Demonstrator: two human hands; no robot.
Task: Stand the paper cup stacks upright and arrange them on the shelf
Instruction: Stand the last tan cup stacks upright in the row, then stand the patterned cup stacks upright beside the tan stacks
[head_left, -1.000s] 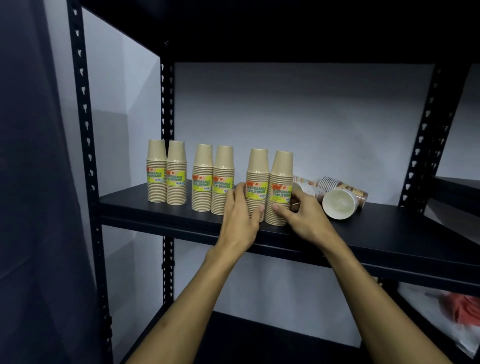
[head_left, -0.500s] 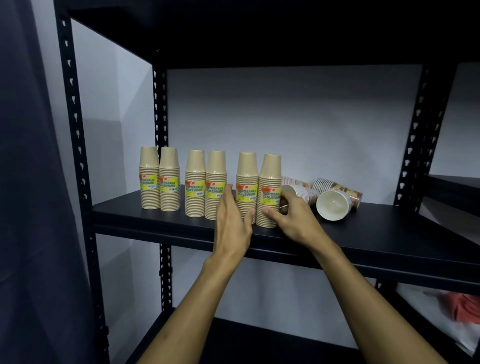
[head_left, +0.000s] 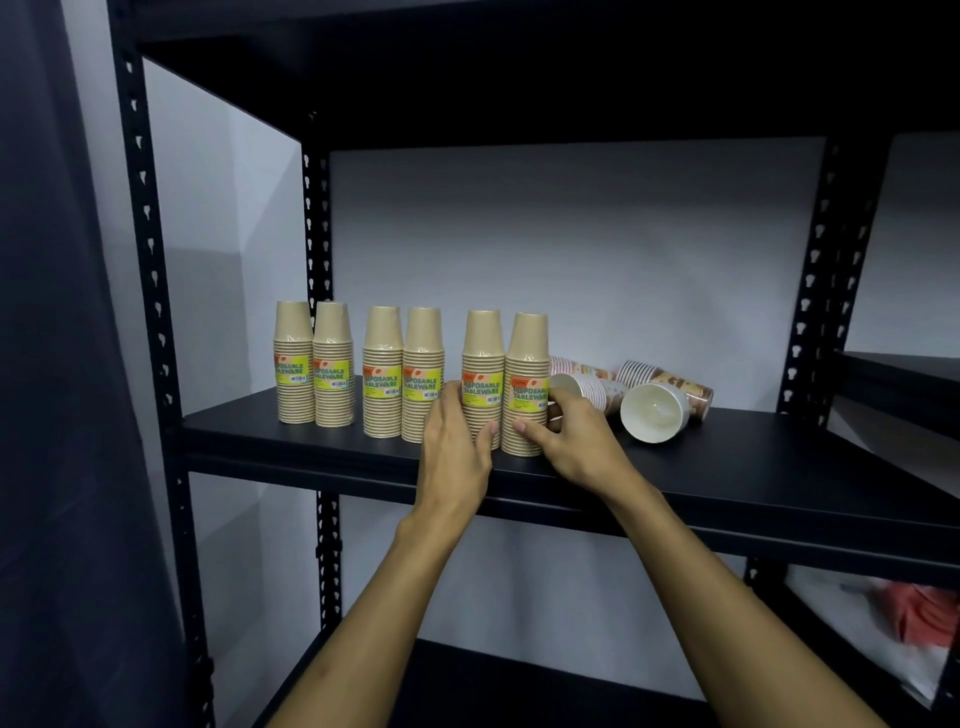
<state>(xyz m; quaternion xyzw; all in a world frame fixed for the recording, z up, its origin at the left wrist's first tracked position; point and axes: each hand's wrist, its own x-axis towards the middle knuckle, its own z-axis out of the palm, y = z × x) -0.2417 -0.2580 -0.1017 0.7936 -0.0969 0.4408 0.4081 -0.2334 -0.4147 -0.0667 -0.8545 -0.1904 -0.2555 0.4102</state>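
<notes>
Left hand (head_left: 457, 447) and right hand (head_left: 571, 441) clamp the rightmost upright cup pair (head_left: 506, 384). Risk: a sideways nudge could topple it toward 9 o'clock neighbours (head_left: 402, 374); fallen cups (head_left: 654, 410) remain at 3 o'clock

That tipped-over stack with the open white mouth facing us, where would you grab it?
Probably around the middle of the lying stack, coming from above with the right hand. Its rounded side faces up and is free; the mouth points forward and offers only a thin rim.

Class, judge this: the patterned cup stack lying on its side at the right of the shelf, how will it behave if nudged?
The patterned cup stack lies on its round side, so it probably rolls, curving since it tapers. Being paper, it is likely light.
</notes>
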